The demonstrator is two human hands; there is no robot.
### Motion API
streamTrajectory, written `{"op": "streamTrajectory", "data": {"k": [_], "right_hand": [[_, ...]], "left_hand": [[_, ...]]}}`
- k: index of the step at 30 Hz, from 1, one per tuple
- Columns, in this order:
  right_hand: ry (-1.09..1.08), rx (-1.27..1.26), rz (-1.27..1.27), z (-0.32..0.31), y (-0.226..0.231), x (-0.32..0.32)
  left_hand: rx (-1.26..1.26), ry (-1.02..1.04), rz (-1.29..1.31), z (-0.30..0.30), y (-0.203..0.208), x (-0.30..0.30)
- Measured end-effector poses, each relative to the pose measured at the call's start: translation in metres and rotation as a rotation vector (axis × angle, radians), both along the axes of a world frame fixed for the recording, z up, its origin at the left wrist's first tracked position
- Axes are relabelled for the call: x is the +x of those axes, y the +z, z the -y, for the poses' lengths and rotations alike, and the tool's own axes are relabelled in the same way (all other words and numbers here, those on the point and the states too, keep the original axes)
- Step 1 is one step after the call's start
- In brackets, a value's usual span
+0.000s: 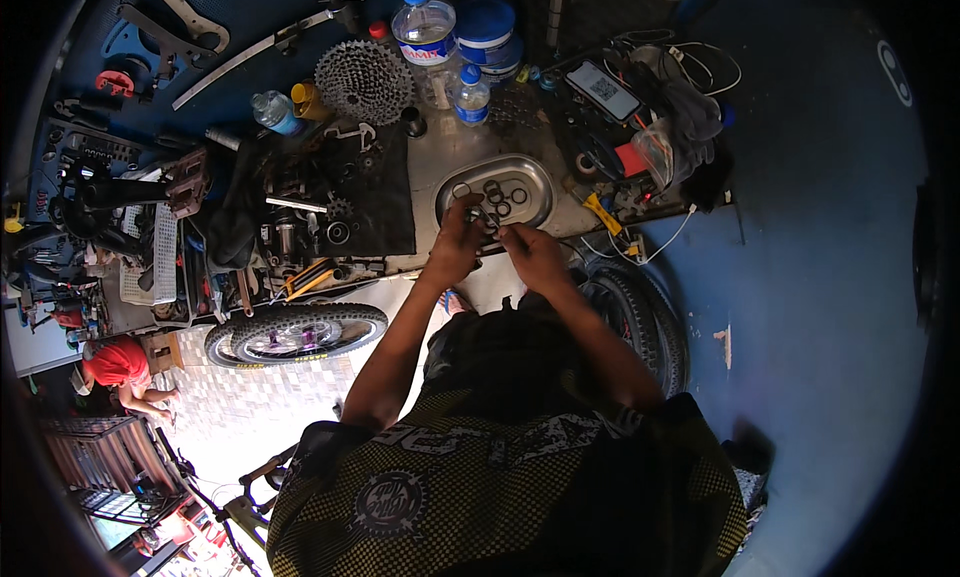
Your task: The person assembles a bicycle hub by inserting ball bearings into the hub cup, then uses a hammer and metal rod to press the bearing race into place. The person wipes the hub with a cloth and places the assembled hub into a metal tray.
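Both hands are close together over the near edge of an oval metal tray (545, 189) set on the workbench. My left hand (457, 243) is closed, its fingers bent around something small that I cannot make out. Beside it, my right hand (535, 257) pinches at the same spot, thumb and fingers toward the left hand; what lies between the fingertips is too small to name. Several small round rings (493, 190) lie in the tray, some dark and some metallic. The left fingers hide part of the tray's near left side.
A dark mat (385, 212) with bike parts lies left of the tray. A large cassette (364, 83), water bottles (424, 27) and blue tubs (486, 22) stand behind. A phone (603, 91) and gloves (690, 127) are at right. Tyred wheels (300, 334) are below the bench.
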State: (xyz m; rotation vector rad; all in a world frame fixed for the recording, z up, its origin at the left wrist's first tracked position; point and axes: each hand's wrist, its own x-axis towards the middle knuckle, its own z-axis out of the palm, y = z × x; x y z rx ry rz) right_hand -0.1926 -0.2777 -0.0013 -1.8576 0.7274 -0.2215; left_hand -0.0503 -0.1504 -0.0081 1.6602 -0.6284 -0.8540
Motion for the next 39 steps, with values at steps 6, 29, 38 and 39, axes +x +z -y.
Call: {"op": "streamTrajectory", "data": {"k": [6,29,38,39], "right_hand": [[0.055,-0.028,-0.033,0.017,0.032,0.0],[0.052,-0.236,-0.149,0.037,0.018,0.007],[-0.083,-0.555,-0.007,0.043,0.055,-0.005],[-0.036,-0.567,-0.126,0.046,0.055,-0.005]], "left_hand": [[-0.074,0.01,0.066,-0.007,0.014,0.009],[-0.084,0.154,-0.092,-0.01,0.004,0.015],[0.004,0.249,-0.222,-0.022,0.028,0.024],[-0.003,0.257,-0.226,-0.021,0.029,0.023]]}}
